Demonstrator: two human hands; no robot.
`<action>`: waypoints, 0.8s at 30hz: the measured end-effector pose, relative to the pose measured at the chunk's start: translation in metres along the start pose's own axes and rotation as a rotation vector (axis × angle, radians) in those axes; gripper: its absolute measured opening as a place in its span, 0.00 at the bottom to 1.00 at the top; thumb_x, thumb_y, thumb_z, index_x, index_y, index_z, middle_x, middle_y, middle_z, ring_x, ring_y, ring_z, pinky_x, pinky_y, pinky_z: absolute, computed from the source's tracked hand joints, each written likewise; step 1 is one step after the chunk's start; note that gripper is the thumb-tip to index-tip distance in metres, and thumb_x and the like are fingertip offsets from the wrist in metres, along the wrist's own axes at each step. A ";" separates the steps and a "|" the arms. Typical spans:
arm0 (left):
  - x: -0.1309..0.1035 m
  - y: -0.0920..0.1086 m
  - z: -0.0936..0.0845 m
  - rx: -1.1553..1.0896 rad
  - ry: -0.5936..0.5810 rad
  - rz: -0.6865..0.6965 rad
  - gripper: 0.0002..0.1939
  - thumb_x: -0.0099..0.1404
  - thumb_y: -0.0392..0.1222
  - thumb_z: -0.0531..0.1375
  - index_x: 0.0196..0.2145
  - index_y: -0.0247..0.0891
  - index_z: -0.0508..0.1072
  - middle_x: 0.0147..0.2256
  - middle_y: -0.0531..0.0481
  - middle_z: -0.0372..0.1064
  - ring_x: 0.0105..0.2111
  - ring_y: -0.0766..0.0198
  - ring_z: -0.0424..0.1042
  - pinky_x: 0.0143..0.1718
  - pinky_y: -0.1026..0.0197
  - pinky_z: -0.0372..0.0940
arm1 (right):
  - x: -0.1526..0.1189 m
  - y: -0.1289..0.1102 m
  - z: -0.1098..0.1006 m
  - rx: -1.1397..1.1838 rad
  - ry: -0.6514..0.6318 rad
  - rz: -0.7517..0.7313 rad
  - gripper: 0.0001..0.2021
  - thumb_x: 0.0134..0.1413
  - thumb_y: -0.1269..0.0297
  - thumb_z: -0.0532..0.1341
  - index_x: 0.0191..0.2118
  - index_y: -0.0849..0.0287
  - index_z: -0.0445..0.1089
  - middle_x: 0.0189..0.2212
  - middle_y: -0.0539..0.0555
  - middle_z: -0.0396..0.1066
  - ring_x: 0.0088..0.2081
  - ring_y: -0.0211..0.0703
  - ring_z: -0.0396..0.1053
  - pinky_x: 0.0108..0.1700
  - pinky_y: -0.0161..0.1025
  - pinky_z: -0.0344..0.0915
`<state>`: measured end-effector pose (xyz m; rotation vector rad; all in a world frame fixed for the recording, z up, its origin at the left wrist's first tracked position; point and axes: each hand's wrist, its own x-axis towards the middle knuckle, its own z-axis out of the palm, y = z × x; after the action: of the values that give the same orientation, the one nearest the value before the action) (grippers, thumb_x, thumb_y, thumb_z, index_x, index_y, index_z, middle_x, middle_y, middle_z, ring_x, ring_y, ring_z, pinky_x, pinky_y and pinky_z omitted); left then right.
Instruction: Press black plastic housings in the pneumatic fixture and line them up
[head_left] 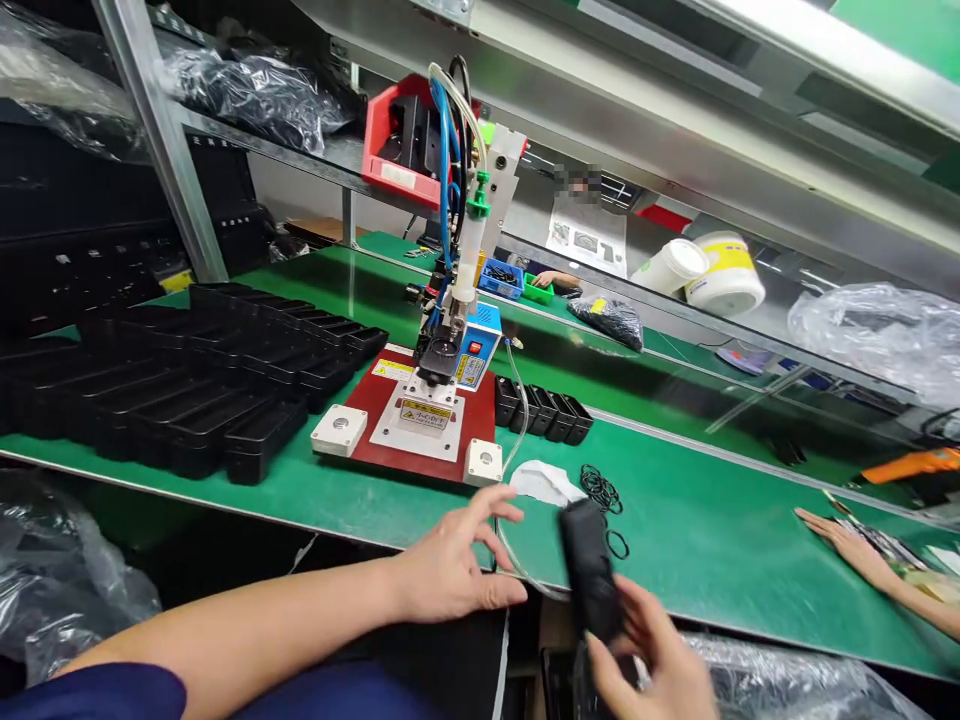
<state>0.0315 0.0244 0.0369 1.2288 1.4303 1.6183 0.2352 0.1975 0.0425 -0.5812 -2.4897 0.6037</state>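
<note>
A black rectangular plastic housing (pixel 586 565) is gripped by my right hand (pixel 660 660) just in front of the bench edge; it is slightly blurred. To its left, my left hand (pixel 465 560) holds nothing, its fingers apart and curved. Beyond the hands lie several black rubber rings (pixel 600 490), with one ring (pixel 617 544) apart from the pile, and a crumpled white tissue (pixel 544 482). Past my left hand stands a bench press (pixel 442 350) on a red base (pixel 375 440), with a white button block (pixel 484 461) at its near right corner and another (pixel 339 431) at the left.
Rows of black housings (pixel 187 390) cover the bench's left side, and a short row (pixel 551 410) stands right of the press. A co-worker's hand (pixel 847 545) rests at the far right near an orange tool (pixel 907 465). A metal shelf post (pixel 161 140) rises at left.
</note>
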 end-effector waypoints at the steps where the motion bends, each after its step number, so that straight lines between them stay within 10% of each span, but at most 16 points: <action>1: -0.004 0.007 -0.007 -0.025 0.037 -0.010 0.43 0.55 0.52 0.65 0.61 0.43 0.49 0.53 0.37 0.59 0.36 0.62 0.70 0.24 0.68 0.67 | 0.009 -0.015 0.013 -0.007 -0.095 -0.093 0.21 0.51 0.58 0.61 0.51 0.56 0.64 0.37 0.57 0.74 0.29 0.44 0.73 0.31 0.39 0.74; 7: -0.039 0.014 -0.054 -0.208 0.476 -0.132 0.26 0.61 0.62 0.57 0.44 0.35 0.68 0.38 0.45 0.63 0.35 0.62 0.65 0.27 0.64 0.69 | 0.063 -0.094 0.070 -0.085 -0.051 -0.559 0.21 0.56 0.70 0.55 0.56 0.61 0.61 0.48 0.63 0.68 0.48 0.51 0.69 0.46 0.47 0.72; 12: -0.056 0.004 -0.075 -0.473 0.702 -0.094 0.18 0.59 0.54 0.63 0.35 0.34 0.71 0.36 0.48 0.65 0.34 0.65 0.64 0.26 0.69 0.65 | 0.074 -0.114 0.092 0.392 -0.027 -0.417 0.24 0.55 0.71 0.61 0.57 0.55 0.58 0.46 0.58 0.68 0.45 0.45 0.69 0.43 0.42 0.73; 19: -0.059 -0.008 -0.076 -0.840 0.717 -0.171 0.11 0.59 0.44 0.61 0.37 0.34 0.73 0.37 0.49 0.67 0.32 0.66 0.66 0.25 0.68 0.66 | 0.072 -0.133 0.099 0.840 -0.030 -0.114 0.17 0.49 0.68 0.68 0.46 0.53 0.68 0.42 0.54 0.70 0.40 0.42 0.69 0.37 0.38 0.73; 24: -0.060 -0.014 -0.072 -0.967 0.464 -0.306 0.15 0.64 0.46 0.58 0.44 0.35 0.69 0.39 0.44 0.70 0.30 0.63 0.71 0.25 0.66 0.65 | 0.070 -0.139 0.095 0.827 0.040 -0.155 0.15 0.51 0.71 0.67 0.45 0.52 0.70 0.40 0.53 0.70 0.41 0.40 0.69 0.37 0.35 0.71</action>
<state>-0.0157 -0.0536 0.0124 0.0849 0.7842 2.0430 0.0888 0.0916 0.0669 -0.0742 -1.9625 1.4160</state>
